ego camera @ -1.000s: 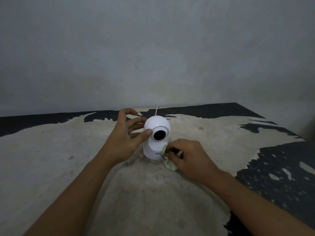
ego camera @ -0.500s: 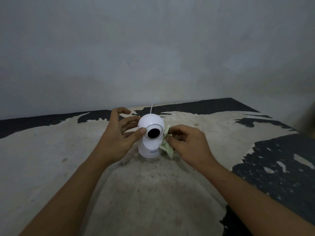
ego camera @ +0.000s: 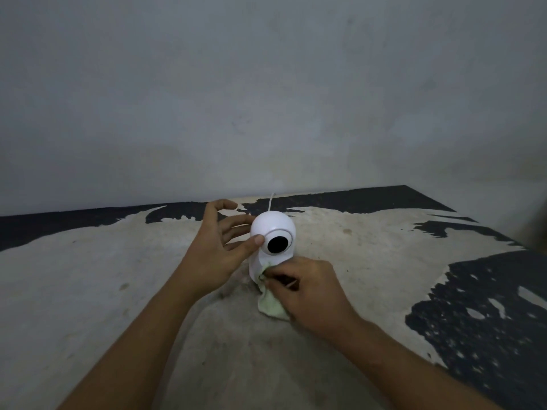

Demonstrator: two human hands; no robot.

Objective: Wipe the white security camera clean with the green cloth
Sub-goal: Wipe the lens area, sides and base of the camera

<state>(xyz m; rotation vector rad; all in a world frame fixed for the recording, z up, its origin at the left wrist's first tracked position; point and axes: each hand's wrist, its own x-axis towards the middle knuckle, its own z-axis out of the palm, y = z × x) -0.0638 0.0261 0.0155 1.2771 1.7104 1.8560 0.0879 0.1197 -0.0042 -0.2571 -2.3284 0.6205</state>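
Near table's back edge, left hand (ego camera: 217, 255) steadying white camera (ego camera: 270, 232), right hand (ego camera: 310, 291) pinching green cloth (ego camera: 270, 307) against its base.

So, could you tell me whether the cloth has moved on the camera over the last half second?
Yes. The cloth, in the right hand, dropped from beside the camera head to its base.

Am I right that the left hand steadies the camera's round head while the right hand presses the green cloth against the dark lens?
Not quite. In the head view the right hand presses the green cloth against the base of the white security camera, below its dark lens. The left hand does steady the round head.
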